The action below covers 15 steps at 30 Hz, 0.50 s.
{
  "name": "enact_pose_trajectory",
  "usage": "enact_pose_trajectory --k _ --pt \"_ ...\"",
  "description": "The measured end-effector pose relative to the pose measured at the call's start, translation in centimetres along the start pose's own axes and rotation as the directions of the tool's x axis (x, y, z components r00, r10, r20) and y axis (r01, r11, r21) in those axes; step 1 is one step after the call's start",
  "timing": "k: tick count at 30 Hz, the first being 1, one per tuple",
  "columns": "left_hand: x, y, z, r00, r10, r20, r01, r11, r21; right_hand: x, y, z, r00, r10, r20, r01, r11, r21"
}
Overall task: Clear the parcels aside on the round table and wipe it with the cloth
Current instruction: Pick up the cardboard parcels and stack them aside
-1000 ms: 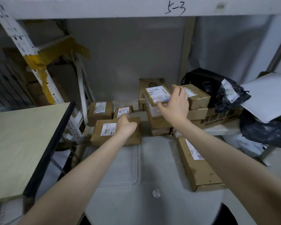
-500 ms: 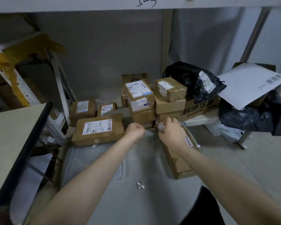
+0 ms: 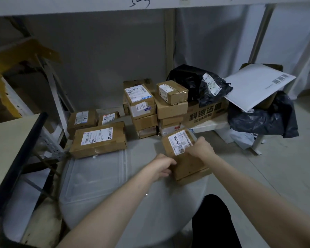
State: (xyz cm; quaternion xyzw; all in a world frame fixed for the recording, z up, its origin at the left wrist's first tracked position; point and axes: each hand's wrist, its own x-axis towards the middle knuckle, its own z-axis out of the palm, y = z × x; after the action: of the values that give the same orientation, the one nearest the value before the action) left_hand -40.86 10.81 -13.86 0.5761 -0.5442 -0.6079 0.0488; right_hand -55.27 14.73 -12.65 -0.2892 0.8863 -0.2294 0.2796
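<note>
At the far left stands a pale side desk [image 3: 9, 140] with a dark edge, and behind it a white metal rack [image 3: 48, 140] with yellow tape on it. The round desk [image 3: 115, 203] sits in the middle, grey-white, with a clear plastic lid [image 3: 95, 178] lying flat on its left part.

At the back left of the round desk a flat box [image 3: 98, 140] lies with its white label up. Just behind it are two small boxes [image 3: 82, 119]. Further right, cartons rise in two stacks [image 3: 143, 111], the top left one marked K-7156. Behind those a black bag [image 3: 197, 83] rests on a printed carton [image 3: 204, 115].

The left hand [image 3: 162, 166] has its grip closed on the near left corner of a long box [image 3: 184, 154], which lies at the right edge of the round desk. The right hand [image 3: 201, 147] grips the same box on its right side, fingers curled over the edge by the label. The box looks tilted slightly; I can't tell whether it is lifted clear of the desk.

Right of the desk, a white mailer [image 3: 258, 85] leans over another black bag [image 3: 263, 119], with the grey floor [image 3: 284, 167] below. No cloth shows anywhere I can see.
</note>
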Motion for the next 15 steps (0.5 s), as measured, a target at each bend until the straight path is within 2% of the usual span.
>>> enact_pose_trajectory --k 4,6,8,10,12,13,15 --pt "-1.0 -0.4 -1.8 0.999 -0.026 0.02 0.027 0.998 -0.053 -1.6 -1.0 -1.6 0.988 -0.145 0.062 0.131 0.974 0.183" --pt "-2.0 -0.2 -3.2 0.999 0.009 0.053 0.0 0.986 -0.166 -2.7 -1.9 -1.6 0.964 -0.231 0.134 0.185 0.939 0.289" --pt "-2.8 0.1 -5.0 0.996 0.069 0.062 -0.045 0.944 -0.328 -4.2 -2.6 -1.1 0.906 -0.391 0.16 0.333 0.895 0.297" --pt "-3.2 0.3 -7.2 0.992 0.105 0.067 -0.059 0.869 -0.49 -5.8 -3.2 0.0 0.804 -0.581 0.122 0.558 0.81 0.182" --pt "-3.6 0.4 -9.1 0.996 0.083 0.029 -0.046 0.774 -0.631 -6.9 -3.5 1.1 0.666 -0.744 0.053 0.746 0.666 -0.023" --pt "-3.9 0.4 -10.0 0.997 0.07 -0.018 -0.062 0.715 -0.696 -7.4 -3.8 1.5 0.578 -0.816 0.03 0.811 0.569 -0.137" --pt "-4.6 0.2 -11.3 0.992 0.066 -0.112 -0.129 0.599 -0.79 -7.8 -4.1 2.4 0.356 -0.935 -0.001 0.861 0.328 -0.388"
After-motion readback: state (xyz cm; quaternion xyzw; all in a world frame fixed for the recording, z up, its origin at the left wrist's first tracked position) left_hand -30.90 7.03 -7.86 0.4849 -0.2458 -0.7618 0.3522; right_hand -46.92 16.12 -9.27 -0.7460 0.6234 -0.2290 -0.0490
